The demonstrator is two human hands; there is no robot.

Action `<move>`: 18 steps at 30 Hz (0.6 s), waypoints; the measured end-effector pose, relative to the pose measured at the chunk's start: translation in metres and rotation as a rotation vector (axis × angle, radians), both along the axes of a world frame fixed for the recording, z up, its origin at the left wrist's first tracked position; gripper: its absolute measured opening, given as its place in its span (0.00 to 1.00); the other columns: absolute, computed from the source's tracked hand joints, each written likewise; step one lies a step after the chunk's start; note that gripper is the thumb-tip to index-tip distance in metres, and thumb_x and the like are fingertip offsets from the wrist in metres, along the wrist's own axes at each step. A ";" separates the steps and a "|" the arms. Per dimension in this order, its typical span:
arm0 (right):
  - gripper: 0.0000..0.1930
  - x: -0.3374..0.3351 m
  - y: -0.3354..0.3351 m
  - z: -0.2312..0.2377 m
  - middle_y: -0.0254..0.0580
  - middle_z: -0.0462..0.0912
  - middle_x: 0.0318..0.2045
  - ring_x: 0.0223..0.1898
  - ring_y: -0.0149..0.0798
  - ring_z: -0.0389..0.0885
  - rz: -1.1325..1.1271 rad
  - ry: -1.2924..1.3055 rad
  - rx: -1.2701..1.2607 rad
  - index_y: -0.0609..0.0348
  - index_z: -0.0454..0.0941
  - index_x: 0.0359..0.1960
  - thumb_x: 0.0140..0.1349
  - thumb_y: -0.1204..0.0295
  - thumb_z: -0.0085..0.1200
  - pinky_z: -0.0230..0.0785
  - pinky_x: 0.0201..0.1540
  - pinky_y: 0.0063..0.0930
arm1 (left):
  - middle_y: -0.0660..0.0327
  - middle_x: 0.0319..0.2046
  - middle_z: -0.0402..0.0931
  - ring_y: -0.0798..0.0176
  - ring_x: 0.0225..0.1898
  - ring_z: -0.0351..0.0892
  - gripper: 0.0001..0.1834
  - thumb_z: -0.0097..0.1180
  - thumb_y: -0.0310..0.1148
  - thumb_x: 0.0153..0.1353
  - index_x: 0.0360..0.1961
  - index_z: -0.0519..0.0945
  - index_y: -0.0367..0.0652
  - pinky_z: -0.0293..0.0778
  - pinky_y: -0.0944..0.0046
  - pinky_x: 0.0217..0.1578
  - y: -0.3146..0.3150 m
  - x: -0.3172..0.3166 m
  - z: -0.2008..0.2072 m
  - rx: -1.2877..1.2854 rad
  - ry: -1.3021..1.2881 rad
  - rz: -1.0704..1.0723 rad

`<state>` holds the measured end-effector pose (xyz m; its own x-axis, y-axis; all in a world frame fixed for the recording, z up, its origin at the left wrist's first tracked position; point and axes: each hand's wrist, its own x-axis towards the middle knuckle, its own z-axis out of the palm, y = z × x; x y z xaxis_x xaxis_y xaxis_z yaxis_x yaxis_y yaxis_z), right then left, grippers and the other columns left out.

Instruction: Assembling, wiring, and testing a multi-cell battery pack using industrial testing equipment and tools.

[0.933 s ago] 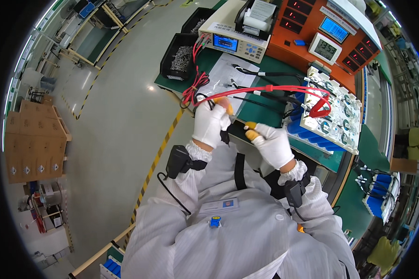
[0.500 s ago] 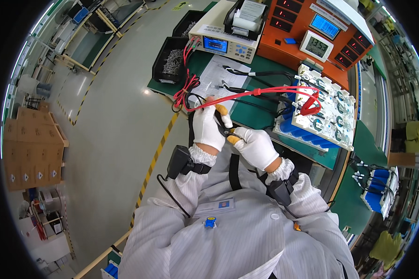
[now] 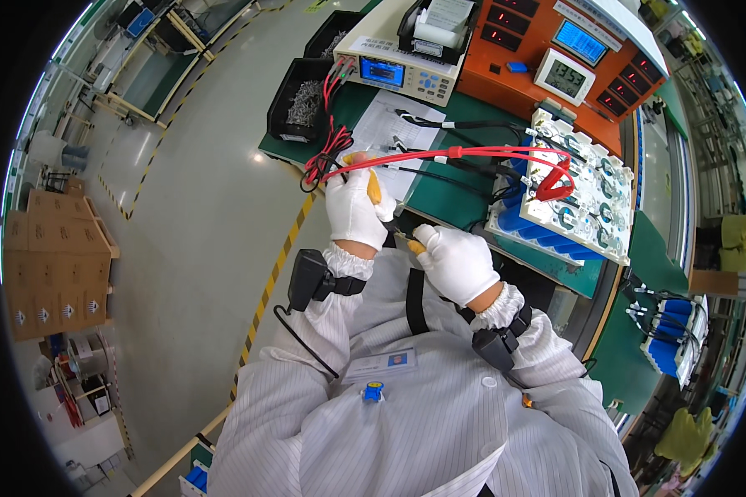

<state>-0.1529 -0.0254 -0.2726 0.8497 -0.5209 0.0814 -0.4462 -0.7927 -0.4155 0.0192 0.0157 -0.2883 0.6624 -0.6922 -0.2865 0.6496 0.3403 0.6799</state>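
My left hand, in a white glove with yellowed fingertips, is closed at the red and black test leads. What lies inside its fingers is mostly hidden. My right hand, gloved alike, pinches a small dark clip-like piece just right of the left hand; its exact shape is too small to tell. Red leads pass over the left hand to a red alligator clip on the battery pack, which has a white top and blue cells. Black cables run leftward from the pack.
A beige bench meter with a lit screen stands at the back, beside black bins of small metal parts. An orange instrument box carries a white digital clock. Paper sheets lie on the green bench. Another pack sits at right.
My left hand has shifted left and slightly up toward the lead bundle, widening the gap between the hands. My right hand has barely moved. The red leads hang a little lower near the left hand.
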 end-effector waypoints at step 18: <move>0.13 -0.006 -0.003 0.006 0.49 0.83 0.28 0.30 0.53 0.83 -0.010 0.049 0.168 0.56 0.81 0.40 0.60 0.61 0.60 0.75 0.32 0.42 | 0.67 0.18 0.64 0.72 0.13 0.60 0.16 0.55 0.43 0.69 0.27 0.71 0.46 0.56 0.71 0.13 0.002 0.001 -0.002 0.033 -0.031 -0.037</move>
<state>-0.1592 -0.0286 -0.2670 0.8454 -0.5320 -0.0485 -0.4764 -0.7097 -0.5190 0.0202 0.0173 -0.2902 0.6455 -0.7067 -0.2896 0.6398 0.2932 0.7104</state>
